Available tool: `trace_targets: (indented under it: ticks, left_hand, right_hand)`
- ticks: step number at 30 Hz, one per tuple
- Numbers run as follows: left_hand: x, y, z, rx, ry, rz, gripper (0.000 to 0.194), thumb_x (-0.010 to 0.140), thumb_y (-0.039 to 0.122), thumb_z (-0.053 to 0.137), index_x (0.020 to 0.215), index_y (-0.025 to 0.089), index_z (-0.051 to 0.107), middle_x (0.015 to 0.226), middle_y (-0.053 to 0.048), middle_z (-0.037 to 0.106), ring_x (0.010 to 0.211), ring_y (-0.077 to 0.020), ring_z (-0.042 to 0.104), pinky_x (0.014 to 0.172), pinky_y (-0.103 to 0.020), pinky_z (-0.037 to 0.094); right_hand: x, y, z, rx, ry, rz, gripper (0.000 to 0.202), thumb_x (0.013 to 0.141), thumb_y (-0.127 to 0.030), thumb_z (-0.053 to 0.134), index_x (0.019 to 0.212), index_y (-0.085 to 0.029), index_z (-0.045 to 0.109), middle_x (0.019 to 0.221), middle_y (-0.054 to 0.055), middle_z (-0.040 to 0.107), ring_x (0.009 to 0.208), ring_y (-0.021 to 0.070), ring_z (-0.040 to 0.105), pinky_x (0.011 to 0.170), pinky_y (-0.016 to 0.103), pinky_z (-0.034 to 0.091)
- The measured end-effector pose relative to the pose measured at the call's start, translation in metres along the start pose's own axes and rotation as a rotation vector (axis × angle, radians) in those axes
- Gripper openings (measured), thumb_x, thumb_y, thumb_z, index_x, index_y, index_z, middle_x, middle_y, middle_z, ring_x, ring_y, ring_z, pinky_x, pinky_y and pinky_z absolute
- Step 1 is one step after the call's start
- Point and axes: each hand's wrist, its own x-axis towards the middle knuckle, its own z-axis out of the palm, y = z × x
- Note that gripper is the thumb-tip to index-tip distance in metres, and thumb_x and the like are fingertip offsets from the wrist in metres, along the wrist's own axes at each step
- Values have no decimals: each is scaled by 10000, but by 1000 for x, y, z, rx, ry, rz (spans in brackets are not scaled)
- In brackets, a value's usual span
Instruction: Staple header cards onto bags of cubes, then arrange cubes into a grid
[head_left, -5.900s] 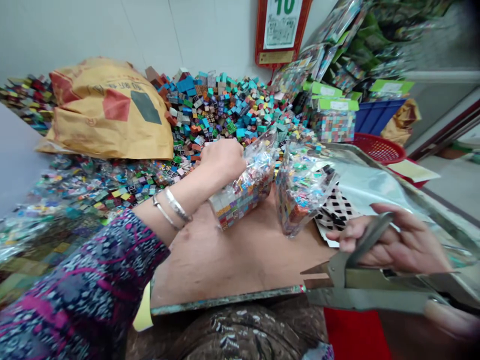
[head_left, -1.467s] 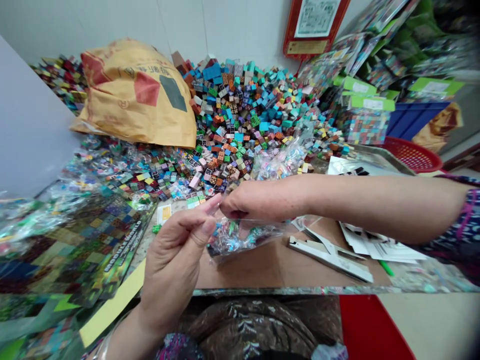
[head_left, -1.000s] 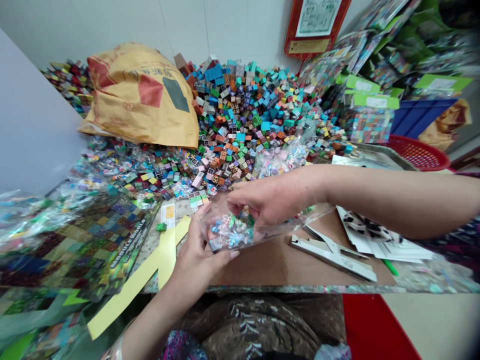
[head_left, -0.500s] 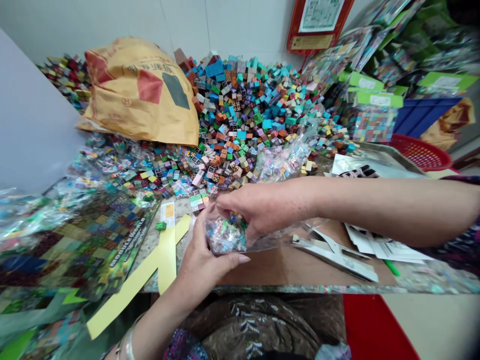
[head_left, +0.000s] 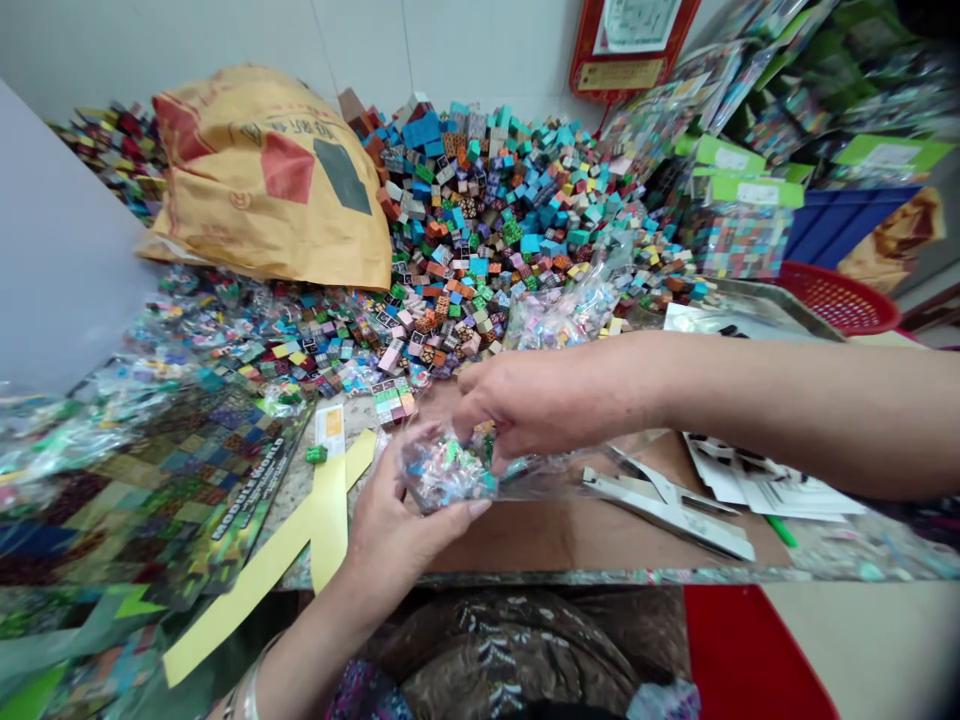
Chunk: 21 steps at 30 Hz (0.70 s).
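Note:
A clear plastic bag (head_left: 452, 474) filled with small colourful pieces lies at the table's front edge. My left hand (head_left: 397, 510) is wrapped round its left side, the thumb along the near side. My right hand (head_left: 517, 405) reaches in from the right, its bent fingers at the bag's opening; whether they pinch a piece is hidden. Just behind the bag, a small block of joined cubes (head_left: 394, 400) lies on the table. A large heap of coloured cubes (head_left: 480, 240) rises against the wall.
Metal scissors-like tool (head_left: 671, 510) and printed sheets (head_left: 772, 485) lie right of the bag. Yellow strips (head_left: 330, 520) and a printed package (head_left: 225, 480) are on the left. A yellow sack (head_left: 277, 190) covers part of the heap. A red basket (head_left: 844, 300) stands right.
My right hand has lifted slightly and its fingers have shifted at the bag's opening. My left hand keeps its hold on the bag. The whole view has shifted slightly.

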Motion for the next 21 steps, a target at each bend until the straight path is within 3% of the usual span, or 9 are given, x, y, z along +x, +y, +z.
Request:
trace_targets:
  ticks: [2, 5, 9, 10, 12, 15, 18, 21]
  left_hand:
    - [-1, 2, -4, 73, 30, 99, 835, 642, 462, 836, 1344, 254, 434, 1362, -118, 555, 1242, -325, 554, 1036, -508, 460]
    - [-3, 16, -13, 264, 110, 390, 962, 635, 457, 852, 1436, 321, 336, 1489, -84, 439, 1380, -330, 416, 1165, -538, 303]
    - [1, 51, -22, 573, 161, 640, 826, 692, 497, 799, 1405, 332, 416, 1420, -48, 522, 1338, -327, 459, 1220, -560, 99]
    - [4, 60, -24, 621, 150, 651, 790, 690, 518, 791, 1379, 319, 459, 1382, -51, 557, 1308, -332, 484, 1215, -560, 110]
    - [13, 74, -28, 657, 83, 617, 761, 668, 556, 783, 1332, 287, 526, 1306, -67, 614, 1219, -339, 549, 1168, -550, 251]
    - [28, 85, -32, 645, -47, 493, 740, 664, 545, 769, 1312, 249, 566, 1208, -87, 668, 996, -296, 652, 938, -454, 500]
    - [38, 86, -35, 647, -115, 375, 738, 673, 481, 751, 1337, 224, 559, 1102, -92, 714, 827, -251, 678, 737, -374, 549]
    - [39, 83, -36, 648, -155, 297, 697, 696, 448, 726, 1334, 211, 575, 1005, -86, 753, 807, -253, 690, 713, -365, 546]
  right_hand:
    - [1, -2, -1, -54, -32, -10, 211, 817, -190, 707, 1028, -186, 705, 998, 49, 684, 915, 184, 578, 766, 290, 407]
    - [3, -4, -1, -131, -22, -24, 165, 829, -197, 702, 990, -166, 712, 997, 60, 680, 909, 180, 564, 763, 290, 393]
    - [3, -2, 2, -136, 30, -15, 175, 794, -212, 732, 963, -167, 729, 959, 60, 676, 871, 177, 545, 743, 288, 379]
    - [3, -2, 3, -129, 42, -16, 164, 792, -215, 732, 950, -172, 734, 960, 59, 678, 865, 175, 541, 738, 287, 377]
    - [2, -2, 3, -112, 57, -24, 134, 819, -197, 694, 944, -182, 741, 955, 50, 688, 841, 166, 537, 727, 284, 372]
    - [-1, -4, 1, -121, 15, -15, 181, 852, -160, 633, 994, -174, 744, 886, 40, 695, 745, 144, 516, 694, 282, 359]
    - [-5, -8, -5, -191, -30, 11, 215, 844, -146, 613, 1013, -138, 745, 844, 60, 691, 675, 133, 476, 657, 294, 334]
    - [-11, -8, -9, -178, -37, 37, 251, 817, -83, 564, 981, -143, 743, 838, 51, 688, 634, 120, 451, 615, 290, 314]
